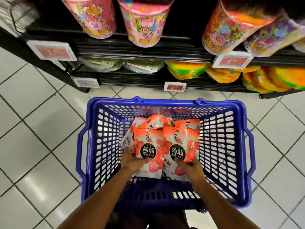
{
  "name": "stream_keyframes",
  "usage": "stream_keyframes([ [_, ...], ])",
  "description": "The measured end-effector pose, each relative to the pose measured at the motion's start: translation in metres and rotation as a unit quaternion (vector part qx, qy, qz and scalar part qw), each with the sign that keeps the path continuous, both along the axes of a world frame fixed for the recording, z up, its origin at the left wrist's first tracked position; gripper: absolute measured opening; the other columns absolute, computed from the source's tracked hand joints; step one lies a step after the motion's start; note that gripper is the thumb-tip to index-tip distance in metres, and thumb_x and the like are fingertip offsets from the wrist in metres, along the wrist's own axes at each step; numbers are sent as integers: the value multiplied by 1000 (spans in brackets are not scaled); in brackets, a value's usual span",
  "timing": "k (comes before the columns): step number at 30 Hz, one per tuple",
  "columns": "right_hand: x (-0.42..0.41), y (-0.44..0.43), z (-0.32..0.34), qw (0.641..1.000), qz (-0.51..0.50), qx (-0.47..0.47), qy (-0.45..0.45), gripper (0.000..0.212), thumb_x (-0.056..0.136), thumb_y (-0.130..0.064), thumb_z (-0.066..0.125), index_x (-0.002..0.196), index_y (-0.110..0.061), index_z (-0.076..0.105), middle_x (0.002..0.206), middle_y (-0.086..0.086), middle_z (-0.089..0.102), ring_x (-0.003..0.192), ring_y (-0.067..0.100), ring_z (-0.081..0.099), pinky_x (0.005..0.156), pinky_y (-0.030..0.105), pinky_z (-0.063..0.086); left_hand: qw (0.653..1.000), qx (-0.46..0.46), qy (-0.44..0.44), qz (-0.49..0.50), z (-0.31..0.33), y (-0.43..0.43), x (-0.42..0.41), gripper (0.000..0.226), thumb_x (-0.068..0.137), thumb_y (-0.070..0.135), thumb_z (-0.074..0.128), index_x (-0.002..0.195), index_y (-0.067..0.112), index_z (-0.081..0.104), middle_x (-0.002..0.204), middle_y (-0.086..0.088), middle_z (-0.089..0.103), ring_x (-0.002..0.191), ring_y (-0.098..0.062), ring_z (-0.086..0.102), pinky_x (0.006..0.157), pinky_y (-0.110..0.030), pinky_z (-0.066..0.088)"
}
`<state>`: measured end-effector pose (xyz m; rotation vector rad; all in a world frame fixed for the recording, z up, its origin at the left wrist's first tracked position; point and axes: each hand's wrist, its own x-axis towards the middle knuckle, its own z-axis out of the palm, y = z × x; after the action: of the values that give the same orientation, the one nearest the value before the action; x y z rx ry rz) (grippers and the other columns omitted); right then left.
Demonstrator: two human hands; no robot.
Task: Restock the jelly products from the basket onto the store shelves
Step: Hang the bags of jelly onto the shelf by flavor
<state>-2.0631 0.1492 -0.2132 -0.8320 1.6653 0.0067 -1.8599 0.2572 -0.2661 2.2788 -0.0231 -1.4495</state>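
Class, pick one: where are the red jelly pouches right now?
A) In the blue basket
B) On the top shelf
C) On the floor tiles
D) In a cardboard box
A: the left hand grips the left pouch and the right hand the right pouch, both inside the blue basket.

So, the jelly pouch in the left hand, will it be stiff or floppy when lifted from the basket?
Probably floppy: the jelly pouch is a soft film bag, so it may sag above the left hand gripping its lower end. Its glossy surface could slip. It looks filled and plump, so likely heavy for its size.
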Motion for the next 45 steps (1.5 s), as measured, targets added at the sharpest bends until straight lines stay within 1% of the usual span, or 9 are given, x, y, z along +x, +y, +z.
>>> stream_keyframes([
  [6,-5,-10,109,993,-83,-66,-42,29,73,-23,84,91,-7,68,80,12,74,71,25,68,73,34,52,989,-68,87,101,126,-20,16,43,66,7,87,105,9,69,69,7,73,55,-4,65,47,-16,47],
  [12,5,-31,287,975,-65,-161,-136,33,77,-24,78,102,-13,59,79,11,70,68,23,69,65,31,52,972,-196,101,76,329,-41,56,48,54,18,92,98,10,74,92,-16,73,83,-28,65,73,-37,51],
  [16,10,-48,423,952,-55,-244,-178,23,80,-14,77,86,-21,56,67,-4,68,62,17,68,55,21,51,958,-280,68,1,475,-62,73,35,59,11,91,90,17,75,83,-1,77,74,-13,72,61,-23,54],
  [19,15,-57,521,930,-66,-286,-220,24,72,-9,76,72,-27,62,57,-6,63,51,12,64,49,20,50,940,-336,33,-46,572,-77,84,40,62,6,90,97,13,74,93,-3,77,83,-16,71,72,-29,56],
  [24,22,-75,655,890,-101,-357,-266,19,80,-2,70,93,-16,68,68,-6,72,57,8,67,53,21,54,903,-423,-2,-71,719,-107,90,18,70,4,84,80,16,74,71,3,74,59,-7,65,50,-20,49],
  [28,21,-85,733,860,-118,-421,-263,11,83,-6,70,94,-8,68,69,0,73,56,12,64,50,23,52,871,-479,-10,-103,808,-118,86,29,62,27,86,87,15,77,78,-7,76,66,-15,69,55,-27,53],
  [34,22,-93,810,822,-136,-478,-277,16,75,-24,81,87,-17,73,75,-1,74,60,9,65,54,19,52,817,-557,-32,-145,895,-134,72,21,70,17,85,81,34,77,80,5,77,72,-9,73,57,-25,55],
  [38,20,-98,839,806,-146,-488,-303,27,66,-31,86,90,-21,76,90,6,77,78,18,71,73,32,59,794,-590,-43,-138,927,-141,66,22,63,27,87,82,33,77,85,2,78,80,-17,75,66,-33,60],
  [45,7,-110,842,813,-142,-481,-295,32,61,-34,84,88,-19,75,90,5,77,82,21,74,72,33,59,798,-592,13,-113,930,-144,49,30,61,31,84,90,24,77,93,-3,78,86,-20,75,62,-25,58],
])
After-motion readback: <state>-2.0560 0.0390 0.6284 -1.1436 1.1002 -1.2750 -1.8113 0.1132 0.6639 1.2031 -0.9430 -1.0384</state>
